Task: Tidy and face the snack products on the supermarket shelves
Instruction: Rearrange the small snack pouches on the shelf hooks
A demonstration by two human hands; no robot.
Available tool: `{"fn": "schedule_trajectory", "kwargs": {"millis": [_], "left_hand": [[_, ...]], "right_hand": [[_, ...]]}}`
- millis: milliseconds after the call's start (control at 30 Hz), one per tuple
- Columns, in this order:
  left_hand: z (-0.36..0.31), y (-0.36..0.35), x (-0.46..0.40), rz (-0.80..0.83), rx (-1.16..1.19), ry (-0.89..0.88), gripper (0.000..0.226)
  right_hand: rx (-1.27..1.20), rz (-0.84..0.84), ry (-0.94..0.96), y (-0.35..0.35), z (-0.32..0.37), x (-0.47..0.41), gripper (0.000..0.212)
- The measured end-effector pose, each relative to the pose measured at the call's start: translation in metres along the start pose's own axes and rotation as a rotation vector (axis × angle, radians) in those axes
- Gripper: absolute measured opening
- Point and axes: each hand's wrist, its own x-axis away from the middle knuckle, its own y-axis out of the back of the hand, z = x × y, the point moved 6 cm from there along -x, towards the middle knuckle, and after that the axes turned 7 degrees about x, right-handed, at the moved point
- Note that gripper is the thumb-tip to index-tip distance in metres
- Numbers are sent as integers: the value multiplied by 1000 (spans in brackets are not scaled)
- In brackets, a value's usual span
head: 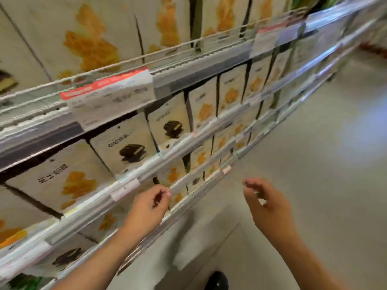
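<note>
Cream snack boxes fill several shelf tiers; some show orange pieces (73, 181), others a dark sandwich cake (130, 150). My left hand (148, 208) hangs in front of the rail of a lower shelf (184, 182), fingers loosely curled and holding nothing, its fingertips close to the rail. My right hand (266, 203) hovers in the aisle, away from the shelves, fingers relaxed and empty. The picture is blurred by motion.
Price tags with red tops (109, 97) hang on the upper wire rail (167, 50). The shelving runs off to the far right. Pale floor (314, 164) lies to the right, and a dark shoe (217, 280) shows at the bottom.
</note>
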Motion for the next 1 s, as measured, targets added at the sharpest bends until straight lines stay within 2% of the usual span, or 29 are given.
{"fn": "schedule_trajectory", "kwargs": {"millis": [133,233,400,533,633,700,900,1000], "left_hand": [[-71,-79,-54,152,-30,-106,15],[-108,-131,-75,231,-26,-160,15],[-129,-178,-100,377,-89,-167,18],[-114,-183,-145,322,-92,-58,14],[-112,-187,-194,252,-62,3,24],[-120,-199,-234,215,-38,27,23],[-198,-277,-369,175,51,-41,18],[-266,-318,-424,213,78,-185,17]], "right_hand": [[-93,-102,-173,77,-80,4,24],[-154,-139,-291,124,-126,3,22],[-222,-185,-323,186,-155,-45,18],[-242,-211,-241,220,-157,-117,16],[-244,-205,-193,232,-161,-180,16],[-249,-207,-181,238,-169,-221,14],[-238,-236,-205,262,-214,-314,22],[-206,-237,-205,273,-236,-350,26]]}}
